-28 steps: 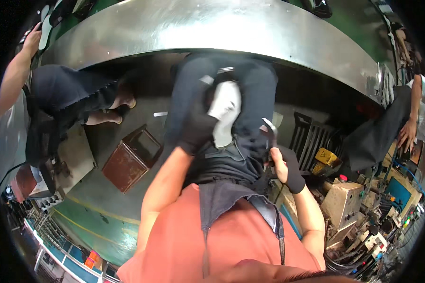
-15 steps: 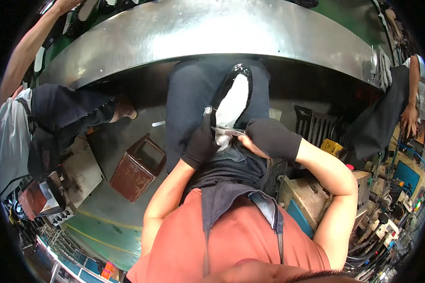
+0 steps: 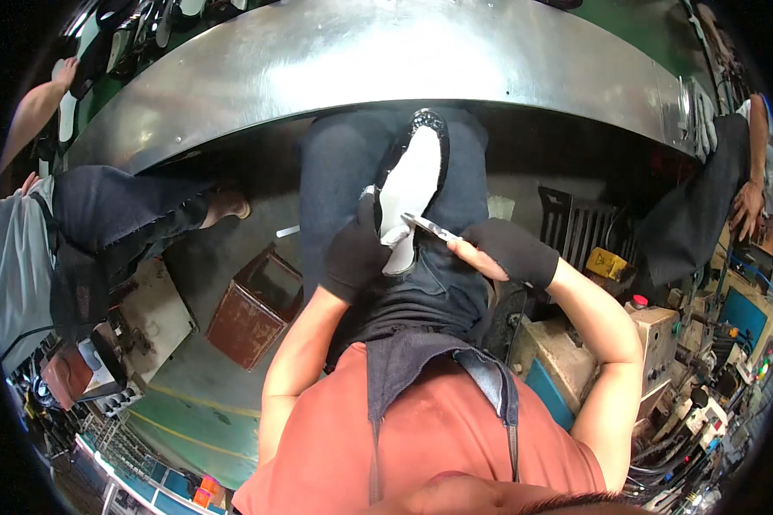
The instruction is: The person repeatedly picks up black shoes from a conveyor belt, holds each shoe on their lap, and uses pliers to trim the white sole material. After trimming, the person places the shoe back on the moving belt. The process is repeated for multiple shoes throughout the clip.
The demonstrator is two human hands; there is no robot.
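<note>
A shoe with a shiny black upper lies bottom up across my thighs, its toe pointing away from me and its white underside showing. Near the heel, a piece of white material stands out from the underside. My left hand, in a black fingerless glove, is closed round the shoe's left side by the heel. In my right hand, also gloved in black, is a slim silver metal tool; whether it is pliers or scissors I cannot tell. Its tip is by the white underside near the heel.
A curved metal bench runs across beyond my knees. On the left are a brown bin and a co-worker's leg. A machine stands close to my right elbow, and another person's hand is at far right.
My right hand has swung the metal tool so its tip points up and left, and moved slightly right. The shoe's heel now shows more. At left, the co-worker's hand has moved down.
</note>
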